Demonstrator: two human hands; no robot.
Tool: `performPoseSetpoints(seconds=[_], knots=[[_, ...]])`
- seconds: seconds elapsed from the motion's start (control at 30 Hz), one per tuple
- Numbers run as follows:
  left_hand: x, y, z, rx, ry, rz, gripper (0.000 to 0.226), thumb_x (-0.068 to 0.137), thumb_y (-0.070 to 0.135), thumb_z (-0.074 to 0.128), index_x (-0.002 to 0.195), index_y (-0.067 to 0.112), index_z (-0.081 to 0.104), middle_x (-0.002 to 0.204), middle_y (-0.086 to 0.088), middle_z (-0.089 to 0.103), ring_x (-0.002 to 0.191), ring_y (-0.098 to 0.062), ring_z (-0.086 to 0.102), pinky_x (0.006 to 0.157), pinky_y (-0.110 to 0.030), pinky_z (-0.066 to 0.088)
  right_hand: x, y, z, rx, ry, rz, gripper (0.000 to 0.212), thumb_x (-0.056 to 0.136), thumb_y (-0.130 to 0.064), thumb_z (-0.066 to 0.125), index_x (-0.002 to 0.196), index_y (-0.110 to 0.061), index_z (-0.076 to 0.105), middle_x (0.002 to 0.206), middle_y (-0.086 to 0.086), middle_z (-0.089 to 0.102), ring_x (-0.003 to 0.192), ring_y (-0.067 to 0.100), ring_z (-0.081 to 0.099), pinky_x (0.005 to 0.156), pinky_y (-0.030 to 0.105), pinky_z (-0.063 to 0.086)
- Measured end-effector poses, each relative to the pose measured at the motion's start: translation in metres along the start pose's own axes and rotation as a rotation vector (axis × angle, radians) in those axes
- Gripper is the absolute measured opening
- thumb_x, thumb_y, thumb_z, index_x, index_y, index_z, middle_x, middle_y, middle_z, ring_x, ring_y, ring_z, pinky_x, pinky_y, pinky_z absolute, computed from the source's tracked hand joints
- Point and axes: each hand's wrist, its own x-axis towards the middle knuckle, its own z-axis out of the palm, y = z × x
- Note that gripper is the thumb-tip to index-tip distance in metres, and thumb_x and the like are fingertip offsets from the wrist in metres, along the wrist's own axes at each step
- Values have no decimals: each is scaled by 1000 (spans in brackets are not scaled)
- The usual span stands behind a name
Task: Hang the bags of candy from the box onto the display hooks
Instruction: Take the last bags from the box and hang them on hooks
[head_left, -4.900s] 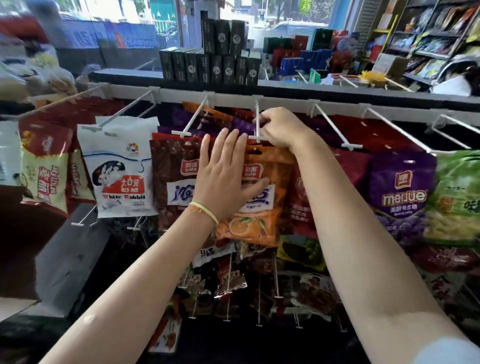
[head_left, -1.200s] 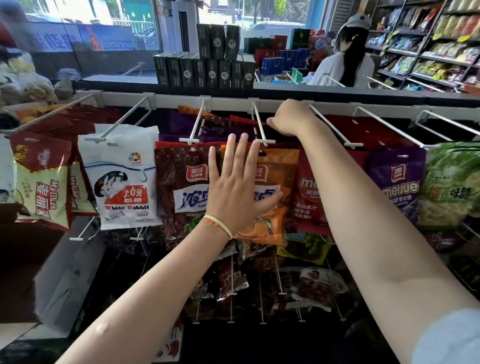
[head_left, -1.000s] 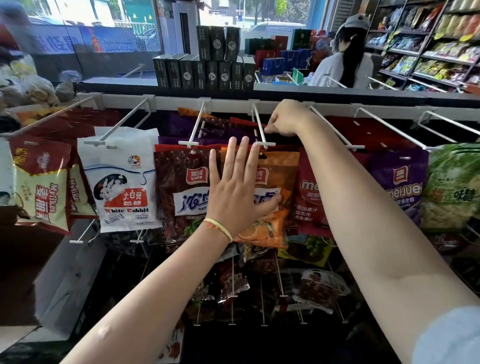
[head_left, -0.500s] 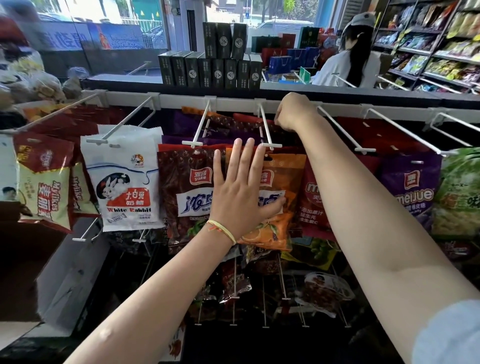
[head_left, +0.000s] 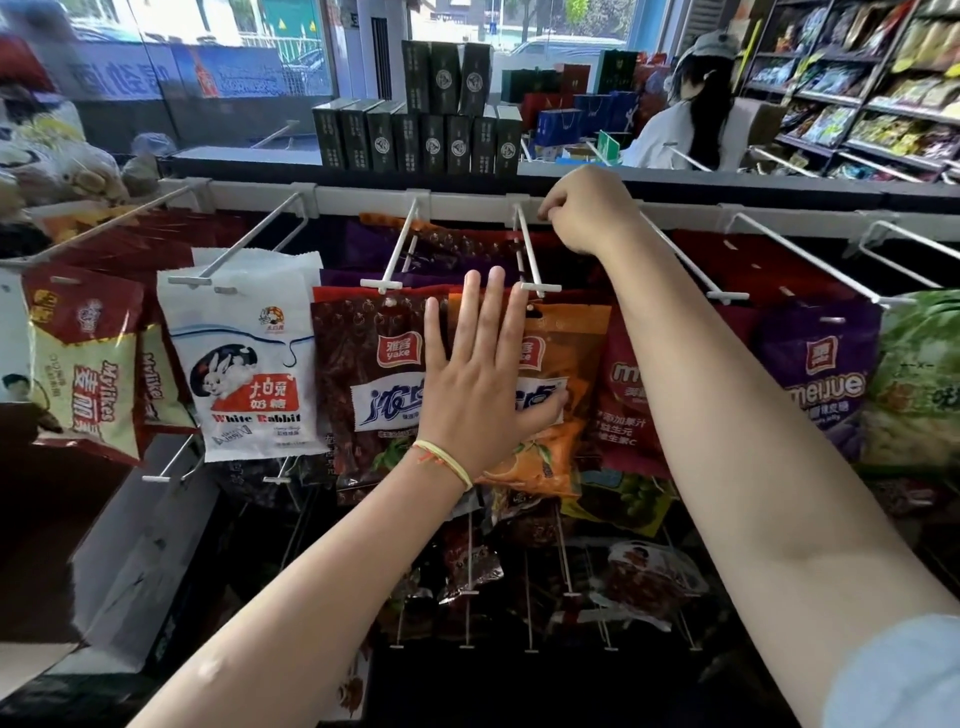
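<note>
An orange candy bag (head_left: 574, 358) hangs at the front of a white display hook (head_left: 531, 262). My left hand (head_left: 478, 384) lies flat against the bag's front with straight, spread fingers, also overlapping the brown yake bag (head_left: 363, 364) beside it. My right hand (head_left: 587, 213) reaches to the back of the same hook, just under the white rail (head_left: 363, 197). Its curled fingertips pinch the hook's wire there. Dark red and purple bags hang further back on the hooks, partly hidden.
A White Rabbit bag (head_left: 244, 358) and red-yellow bags (head_left: 83, 364) hang to the left, purple and green bags (head_left: 821, 374) to the right. Lower hooks (head_left: 561, 545) carry more packets. A cardboard box (head_left: 130, 545) stands lower left. Dark cartons (head_left: 431, 135) top the counter; a person (head_left: 696, 119) sits beyond.
My right hand has slid back along the hook from near its front tip to its base at the rail. My left hand stays flat on the orange bag.
</note>
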Motion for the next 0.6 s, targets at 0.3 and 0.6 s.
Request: performPoseSetpoints(seconds=[0.3,0.6], knots=[[-14,20,11,37,-33,-70,98,96,69,32,158,0,1,166,-21,-3,154,-36,-3,125,-54,3,-86,-1,3,269,329,-131,27,99,-14,50,104,-10,77,105,2,75,99,14,66,82,14,46],[-59,17,17,-126,86,-28,82,100,59,40,159,6,19,166,-19,12,155,-35,7,125,-55,9,-175,-5,59,295,889,-45,13,86,2,54,95,-1,64,93,11,59,88,26,55,81,30,45]])
